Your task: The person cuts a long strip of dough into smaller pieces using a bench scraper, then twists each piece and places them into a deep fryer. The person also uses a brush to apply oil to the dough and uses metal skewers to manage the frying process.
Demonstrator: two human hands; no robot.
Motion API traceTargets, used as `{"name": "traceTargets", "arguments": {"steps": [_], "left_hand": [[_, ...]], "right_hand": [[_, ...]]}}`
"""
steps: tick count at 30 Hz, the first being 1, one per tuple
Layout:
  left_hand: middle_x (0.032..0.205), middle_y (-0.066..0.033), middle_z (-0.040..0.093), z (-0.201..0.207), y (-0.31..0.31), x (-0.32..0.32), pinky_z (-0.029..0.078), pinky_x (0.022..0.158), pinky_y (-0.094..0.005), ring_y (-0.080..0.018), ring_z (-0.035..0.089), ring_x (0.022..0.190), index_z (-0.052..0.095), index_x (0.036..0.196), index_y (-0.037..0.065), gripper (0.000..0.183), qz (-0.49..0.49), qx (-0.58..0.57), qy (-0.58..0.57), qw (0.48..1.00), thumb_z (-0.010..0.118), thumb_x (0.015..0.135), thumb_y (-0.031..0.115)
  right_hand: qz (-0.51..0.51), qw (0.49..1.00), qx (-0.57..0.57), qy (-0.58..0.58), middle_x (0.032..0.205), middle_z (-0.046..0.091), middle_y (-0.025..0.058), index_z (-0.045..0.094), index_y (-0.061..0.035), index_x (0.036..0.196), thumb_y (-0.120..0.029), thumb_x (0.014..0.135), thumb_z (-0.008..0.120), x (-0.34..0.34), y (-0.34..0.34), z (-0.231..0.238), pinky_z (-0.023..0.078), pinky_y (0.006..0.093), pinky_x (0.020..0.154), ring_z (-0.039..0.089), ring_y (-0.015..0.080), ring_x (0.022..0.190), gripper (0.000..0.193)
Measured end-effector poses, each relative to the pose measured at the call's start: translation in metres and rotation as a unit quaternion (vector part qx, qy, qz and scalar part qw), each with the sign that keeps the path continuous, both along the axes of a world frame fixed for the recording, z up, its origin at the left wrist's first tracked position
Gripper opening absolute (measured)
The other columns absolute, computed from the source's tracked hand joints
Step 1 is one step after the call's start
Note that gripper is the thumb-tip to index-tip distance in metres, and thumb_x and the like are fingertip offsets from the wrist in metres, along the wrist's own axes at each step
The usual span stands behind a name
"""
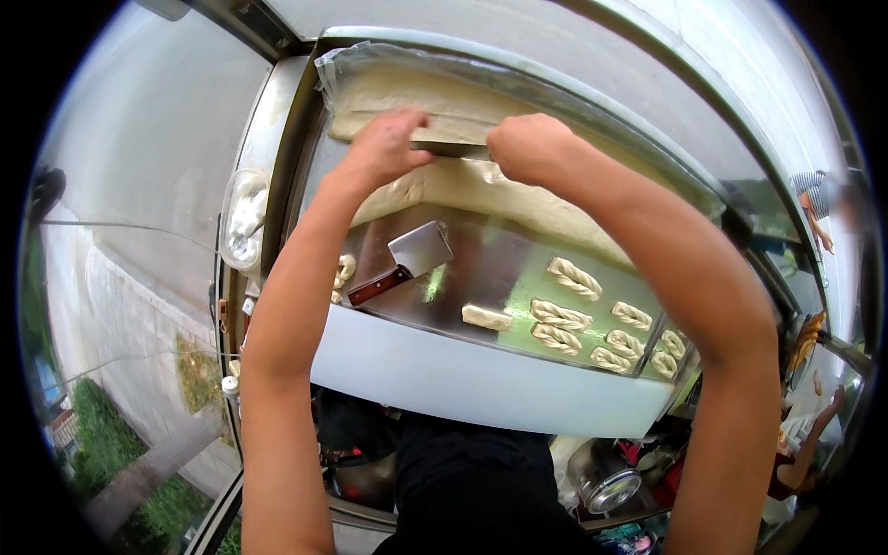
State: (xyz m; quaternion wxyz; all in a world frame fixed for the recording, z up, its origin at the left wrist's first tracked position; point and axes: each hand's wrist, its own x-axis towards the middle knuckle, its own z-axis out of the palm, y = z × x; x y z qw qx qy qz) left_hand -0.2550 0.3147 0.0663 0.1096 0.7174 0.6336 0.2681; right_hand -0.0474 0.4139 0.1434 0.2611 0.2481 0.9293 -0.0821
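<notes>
My left hand (388,146) is over a long slab of pale dough (407,100) at the back of the metal worktop, fingers curved and thumb apart from them. To its right, my right hand (529,148) is closed in a fist at the dough's near edge. A dark, thin, blade-like strip (450,148) shows between the hands; whether it is a tool or a gap is unclear. A second length of dough (490,192) lies nearer me. A cleaver (407,263) with a brown handle rests on the worktop, blade pointing away, touched by neither hand.
Several twisted dough pieces (560,314) and a plain dough strip (487,317) lie at the front right. Clear plastic film (347,60) covers part of the back dough. A plastic tub (245,220) stands left. A white board (462,375) edges the front. A person (814,199) is far right.
</notes>
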Motion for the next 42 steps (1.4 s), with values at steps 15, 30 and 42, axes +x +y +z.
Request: {"name": "traceTargets", "arguments": {"steps": [15, 30, 42], "left_hand": [[0.078, -0.0116, 0.068, -0.020, -0.012, 0.026, 0.050, 0.070, -0.0351, -0.0242, 0.065, 0.077, 0.067, 0.091, 0.004, 0.031, 0.207, -0.041, -0.295, 0.932, 0.064, 0.089, 0.035], [0.071, -0.0106, 0.063, -0.026, 0.019, 0.066, 0.043, 0.060, -0.0388, -0.0208, 0.056, 0.065, 0.069, 0.079, -0.001, 0.064, 0.033, -0.444, -0.093, 0.890, 0.070, 0.075, 0.063], [0.117, -0.0193, 0.066, 0.000, 0.031, 0.148, 0.047, 0.093, -0.0383, -0.0292, 0.063, 0.107, 0.069, 0.112, -0.002, 0.083, -0.013, -0.525, -0.005, 0.851, 0.069, 0.068, 0.069]], "right_hand": [[-0.074, 0.952, -0.018, 0.295, 0.073, 0.067, 0.0170, 0.066, -0.0072, 0.079, -0.028, 0.091, 0.061, 0.106, 0.000, -0.099, 0.052, 0.0487, 0.065, 0.065, 0.0382, 0.071, 0.025], [-0.155, 0.948, 0.006, 0.279, 0.077, 0.067, 0.0191, 0.070, -0.0115, 0.091, -0.033, 0.093, 0.058, 0.211, 0.012, -0.038, 0.052, 0.0492, 0.065, 0.064, 0.0401, 0.071, 0.025], [-0.083, 0.992, -0.032, 0.086, 0.084, 0.068, 0.0196, 0.070, -0.0063, 0.086, -0.033, 0.094, 0.054, 0.202, 0.032, -0.003, 0.052, 0.0485, 0.073, 0.064, 0.0400, 0.081, 0.032]]}}
